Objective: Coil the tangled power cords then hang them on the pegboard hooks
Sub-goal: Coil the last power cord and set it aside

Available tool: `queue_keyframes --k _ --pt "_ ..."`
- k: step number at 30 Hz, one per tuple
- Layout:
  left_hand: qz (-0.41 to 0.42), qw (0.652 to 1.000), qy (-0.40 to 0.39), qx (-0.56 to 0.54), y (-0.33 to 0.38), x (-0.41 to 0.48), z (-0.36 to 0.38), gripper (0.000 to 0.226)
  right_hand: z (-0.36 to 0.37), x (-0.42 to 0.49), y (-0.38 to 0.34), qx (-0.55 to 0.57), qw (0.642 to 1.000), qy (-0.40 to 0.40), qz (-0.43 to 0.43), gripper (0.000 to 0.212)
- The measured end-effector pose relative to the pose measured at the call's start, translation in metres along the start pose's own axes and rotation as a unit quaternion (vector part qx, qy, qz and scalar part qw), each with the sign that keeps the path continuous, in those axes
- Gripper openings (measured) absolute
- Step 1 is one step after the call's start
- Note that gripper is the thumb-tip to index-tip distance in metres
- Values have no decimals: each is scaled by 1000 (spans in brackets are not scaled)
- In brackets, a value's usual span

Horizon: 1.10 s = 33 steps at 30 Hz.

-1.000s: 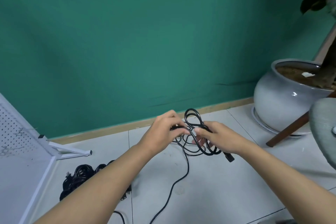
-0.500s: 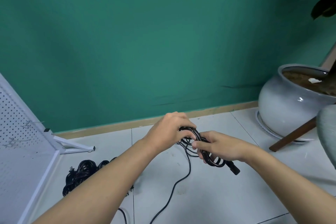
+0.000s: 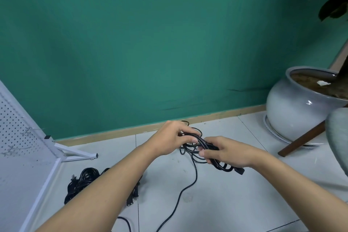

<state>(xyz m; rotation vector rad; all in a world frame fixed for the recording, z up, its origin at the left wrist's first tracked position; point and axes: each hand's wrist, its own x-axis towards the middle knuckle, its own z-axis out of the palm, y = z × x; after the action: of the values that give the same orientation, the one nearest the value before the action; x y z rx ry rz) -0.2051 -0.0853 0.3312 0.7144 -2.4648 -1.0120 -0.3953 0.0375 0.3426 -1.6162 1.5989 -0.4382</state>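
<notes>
Head view: left hand (image 3: 170, 138) and right hand (image 3: 228, 151) both curl closed around the looped black rubber power cord (image 3: 204, 144), above the white tiled floor (image 3: 216, 203).

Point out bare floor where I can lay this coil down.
Bare tile lies between the trailing cord and the right forearm, and along the baseboard beside the pot. Crowded: the cord pile beside the pegboard, and by the chair leg.

My black cord (image 3: 200, 140) is half coiled, tail trailing on the floor (image 3: 226, 203); other cords (image 3: 84, 177) lie heaped by the white pegboard (image 3: 15, 133).
</notes>
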Motion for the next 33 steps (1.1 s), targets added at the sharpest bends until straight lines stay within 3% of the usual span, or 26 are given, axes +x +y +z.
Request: queue_keyframes --k 4,9,12,16,19,23,26,33 --pt "-28 999 -30 12 -5 2 -10 13 4 5 -1 -109 994 19 4 18" --pt "-61 997 -47 17 -4 3 -8 15 3 6 -6 -149 989 2 18 22" --pt "-86 996 9 -13 -9 1 -9 22 0 8 -1 -131 991 30 8 25" --pt "-127 986 17 -108 -21 -9 -7 12 -10 7 11 -51 993 107 -9 27" --pt "-135 979 68 -137 -23 -6 -1 8 -12 7 15 -35 991 130 -22 27" --pt "-146 932 155 -294 -1 5 2 11 -11 12 19 7 979 198 -58 16" --pt "-146 911 149 -355 16 12 8 22 -8 12 16 16 975 207 -81 21" --pt "-167 904 126 -374 18 14 14 26 -1 11 13 -5 985 171 -32 19"
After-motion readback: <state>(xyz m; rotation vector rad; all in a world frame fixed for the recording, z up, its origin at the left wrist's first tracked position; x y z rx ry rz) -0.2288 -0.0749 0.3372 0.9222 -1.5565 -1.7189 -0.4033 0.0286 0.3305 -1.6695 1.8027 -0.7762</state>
